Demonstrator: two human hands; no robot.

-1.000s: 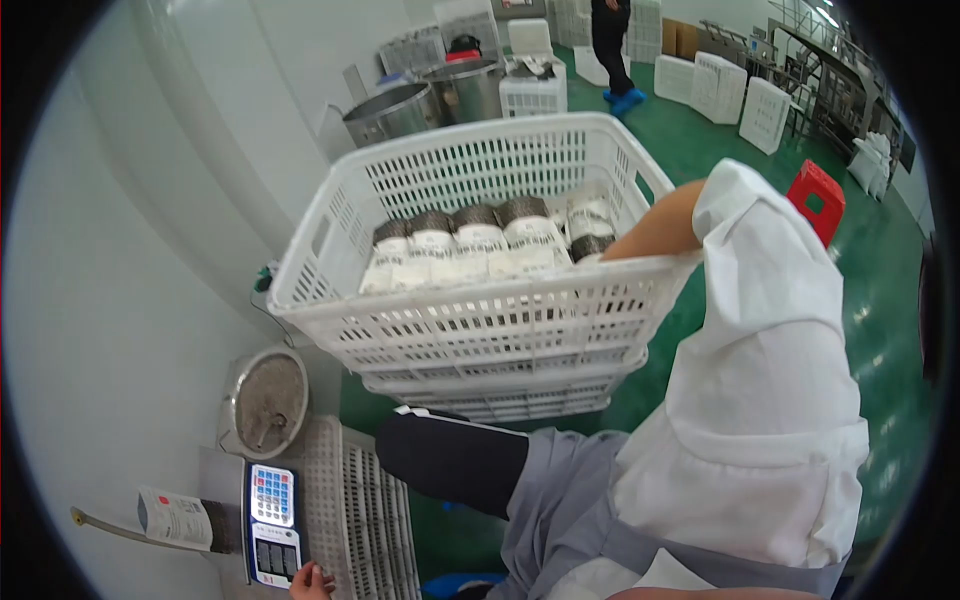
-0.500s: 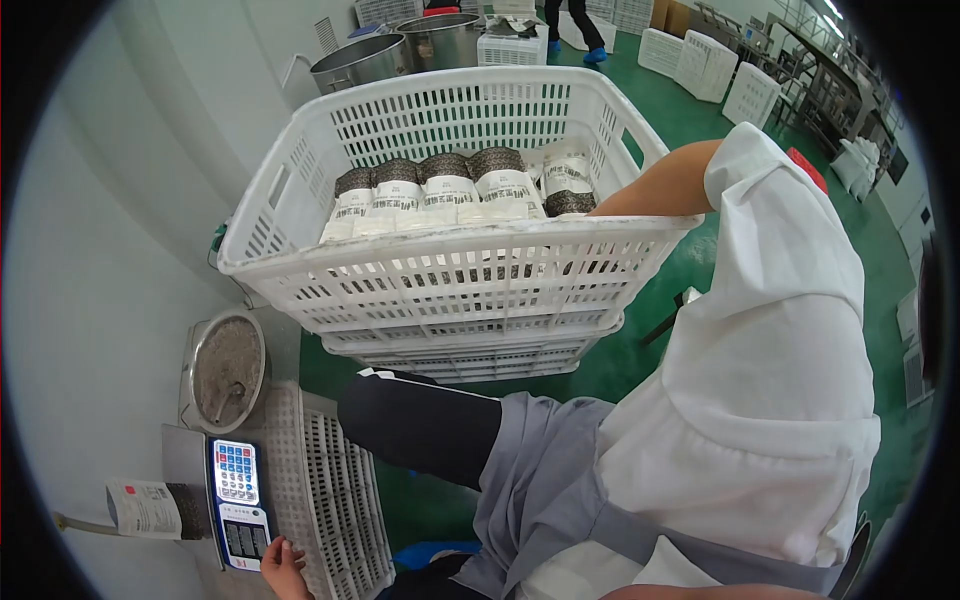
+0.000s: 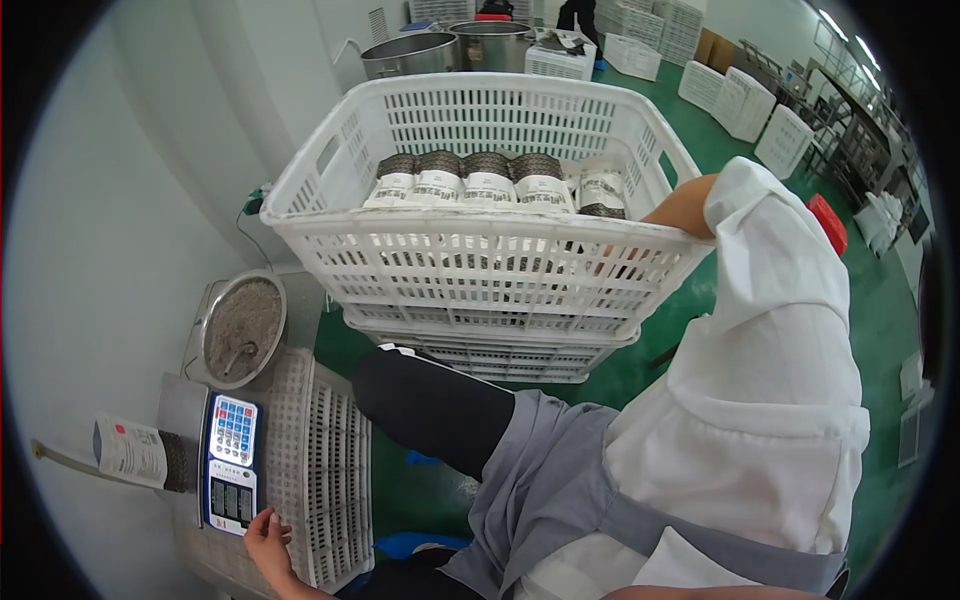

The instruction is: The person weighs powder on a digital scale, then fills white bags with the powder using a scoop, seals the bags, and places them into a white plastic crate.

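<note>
My left hand point(image 3: 268, 540) is beside the lower end of a digital weighing scale point(image 3: 232, 430), its fingers loosely bent and apart, with nothing visible in them. On the scale's plate, a white packet with a dark patterned band point(image 3: 135, 452) lies on its side. My right arm point(image 3: 685, 208) reaches over the near rim of a white slotted crate point(image 3: 480, 225). The crate wall mostly hides that hand, so its grip cannot be made out. Several similar packets point(image 3: 488, 182) stand in a row inside the crate, and another packet point(image 3: 601, 190) is nearest my right arm.
A metal bowl point(image 3: 243, 328) of greyish-brown grainy material with a scoop in it sits behind the scale. More crates point(image 3: 480, 350) are stacked beneath the white one. Large steel pots point(image 3: 412, 55) stand beyond. My knee point(image 3: 430, 405) is close to the stack.
The view has shifted, so the crate sits farther right. My right arm is lower into the crate. My left hand stays beside the scale.
</note>
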